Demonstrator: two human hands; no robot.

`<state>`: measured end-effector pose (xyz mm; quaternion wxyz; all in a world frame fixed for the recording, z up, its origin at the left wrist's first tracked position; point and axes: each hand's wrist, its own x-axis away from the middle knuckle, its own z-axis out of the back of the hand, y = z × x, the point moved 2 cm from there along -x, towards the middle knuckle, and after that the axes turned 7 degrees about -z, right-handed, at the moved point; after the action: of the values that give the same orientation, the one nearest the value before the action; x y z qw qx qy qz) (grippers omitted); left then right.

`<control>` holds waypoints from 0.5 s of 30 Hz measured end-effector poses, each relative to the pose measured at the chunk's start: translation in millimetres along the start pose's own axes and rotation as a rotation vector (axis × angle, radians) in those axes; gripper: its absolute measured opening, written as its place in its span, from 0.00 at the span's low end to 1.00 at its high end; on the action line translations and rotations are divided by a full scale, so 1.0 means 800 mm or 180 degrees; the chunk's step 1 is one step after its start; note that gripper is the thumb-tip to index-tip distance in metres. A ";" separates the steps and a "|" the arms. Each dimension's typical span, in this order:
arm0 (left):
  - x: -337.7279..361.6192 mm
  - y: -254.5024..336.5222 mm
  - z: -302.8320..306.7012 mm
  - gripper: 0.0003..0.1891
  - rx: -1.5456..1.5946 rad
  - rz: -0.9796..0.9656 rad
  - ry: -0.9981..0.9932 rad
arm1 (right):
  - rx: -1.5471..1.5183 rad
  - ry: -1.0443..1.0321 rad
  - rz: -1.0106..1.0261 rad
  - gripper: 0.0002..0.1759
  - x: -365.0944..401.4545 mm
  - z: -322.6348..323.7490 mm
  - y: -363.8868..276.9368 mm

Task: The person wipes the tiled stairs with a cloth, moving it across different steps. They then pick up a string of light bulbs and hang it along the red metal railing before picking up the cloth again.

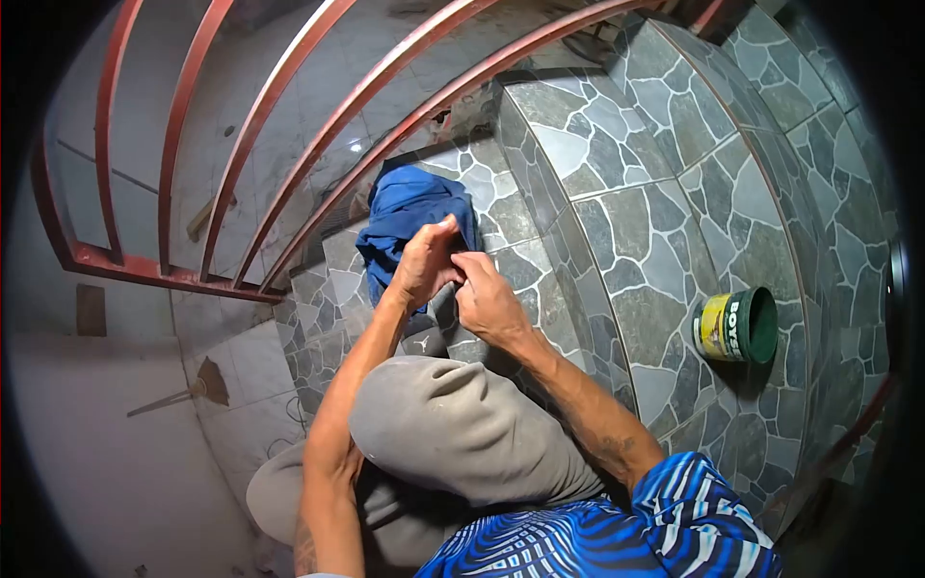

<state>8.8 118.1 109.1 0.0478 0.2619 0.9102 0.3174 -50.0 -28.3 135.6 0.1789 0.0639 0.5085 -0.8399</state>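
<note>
My left hand (424, 262) is closed, its fingers curled and its thumb side up, over a crumpled blue cloth (416, 196) on the stone-patterned step. Close against it on the right, my right hand (489, 301) is closed too, thumb and fingertips pinched by the left palm. Whatever the two hands hold between them is hidden or too small to make out. The cloth lies just beyond both hands, partly covered by the left one. Below the hands, a dark item with a small white logo (420, 343) shows in front of my grey-trousered knee (443, 405).
A green bucket (729, 328) with a yellow label lies on its side on a step at the right. Red metal railings (318, 140) curve across the upper left. Steps (646, 260) rise to the right. A dustpan-like object with a handle (212, 381) is at the lower left.
</note>
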 end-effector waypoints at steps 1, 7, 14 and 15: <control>0.003 -0.007 0.007 0.12 0.0254 -0.0078 0.0046 | 0.0199 -0.0176 -0.0038 0.26 0.001 -0.003 0.003; 0.010 -0.032 -0.001 0.23 -0.0625 -0.0039 0.0839 | 0.1774 -0.0922 -0.1172 0.30 0.000 -0.032 0.019; 0.014 -0.038 0.023 0.19 -0.4368 -0.0327 0.0514 | 0.2216 -0.1002 -0.1849 0.25 0.003 -0.029 0.105; 0.012 -0.037 0.029 0.17 -0.4588 -0.0538 0.0629 | 0.2171 -0.0872 -0.1962 0.25 0.000 -0.025 0.112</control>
<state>-7.0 116.3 73.9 0.1503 0.0644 0.4924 0.8548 -19.0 -48.1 51.9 -0.0443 -0.1461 0.1710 -0.9734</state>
